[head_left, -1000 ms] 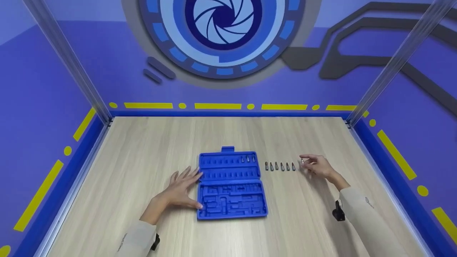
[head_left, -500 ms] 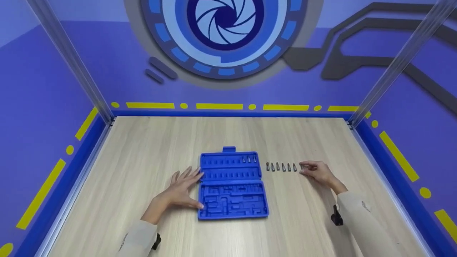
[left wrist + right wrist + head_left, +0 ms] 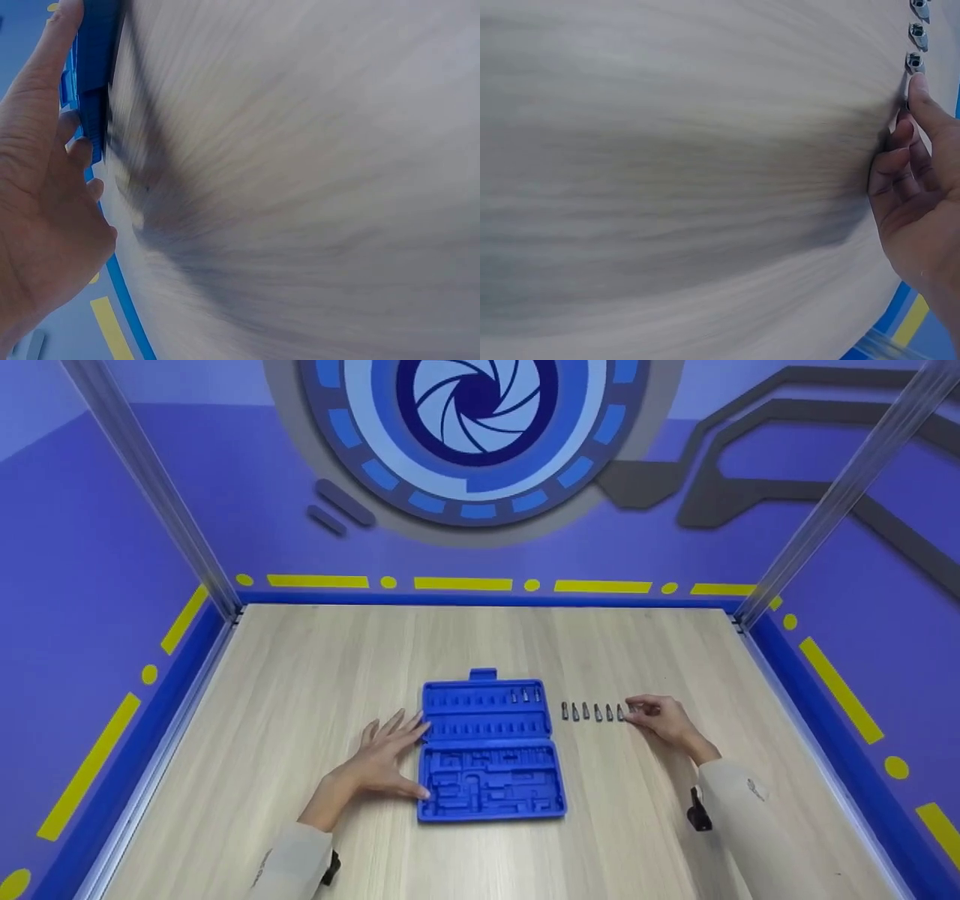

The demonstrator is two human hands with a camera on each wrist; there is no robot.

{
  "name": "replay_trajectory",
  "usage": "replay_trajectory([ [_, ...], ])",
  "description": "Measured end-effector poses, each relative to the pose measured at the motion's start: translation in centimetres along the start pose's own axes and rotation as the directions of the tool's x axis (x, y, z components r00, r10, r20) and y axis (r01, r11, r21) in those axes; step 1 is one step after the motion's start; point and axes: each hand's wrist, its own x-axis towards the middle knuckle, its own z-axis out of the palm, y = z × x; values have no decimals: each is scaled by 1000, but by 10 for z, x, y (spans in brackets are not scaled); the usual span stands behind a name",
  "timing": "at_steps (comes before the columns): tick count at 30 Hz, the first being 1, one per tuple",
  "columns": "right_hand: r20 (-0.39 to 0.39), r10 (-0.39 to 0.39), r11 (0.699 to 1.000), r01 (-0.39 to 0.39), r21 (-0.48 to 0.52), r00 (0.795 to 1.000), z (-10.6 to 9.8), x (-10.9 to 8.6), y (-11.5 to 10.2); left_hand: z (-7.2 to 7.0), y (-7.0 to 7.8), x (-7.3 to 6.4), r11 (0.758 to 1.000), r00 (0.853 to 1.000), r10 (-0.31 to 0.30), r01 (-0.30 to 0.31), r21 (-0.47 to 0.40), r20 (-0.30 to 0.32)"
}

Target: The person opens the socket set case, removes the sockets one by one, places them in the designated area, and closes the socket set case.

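A blue plastic case (image 3: 487, 742) lies open flat on the table, its moulded slots showing. My left hand (image 3: 375, 761) rests at the case's left side, fingers spread, with thumb and fingertips on the rim. To the right of the case, several small metal bit sockets (image 3: 598, 712) stand in a row. At the row's right end my right hand (image 3: 670, 722) pinches another bit socket between thumb and fingers, mostly hidden by them. The right wrist view shows the thumb right beside the nearest bit socket (image 3: 915, 62), whose square hole faces the camera.
Several bit sockets (image 3: 526, 695) sit in the upper right slots of the case. A latch tab (image 3: 483, 673) sticks out from the case's far edge. Blue printed walls (image 3: 480, 559) enclose the wooden table (image 3: 337, 652) at the back and sides.
My right hand has lowered the bit socket to the table and shifted slightly left, up to the end of the row. The left hand stays on the case.
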Motion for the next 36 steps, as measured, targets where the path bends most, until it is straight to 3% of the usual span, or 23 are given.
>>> replay_trajectory([
  [9, 39, 9, 1000, -8, -16, 999, -5, -3, -5, -2, 1, 0, 1000, 1000, 7, -7, 3, -5],
  [22, 91, -18, 998, 12, 69, 996, -17, -6, -12, 0, 1, 1, 1000, 1000, 7, -7, 3, -8],
  [29, 92, -38, 998, 33, 52, 995, -23, 6, -28, -1, -1, 0, 1000, 1000, -2, 2, 9, -6],
  [36, 124, -76, 996, 69, 62, 989, -9, 24, -53, 1, -2, 0, 1000, 1000, 4, -3, 4, -7],
])
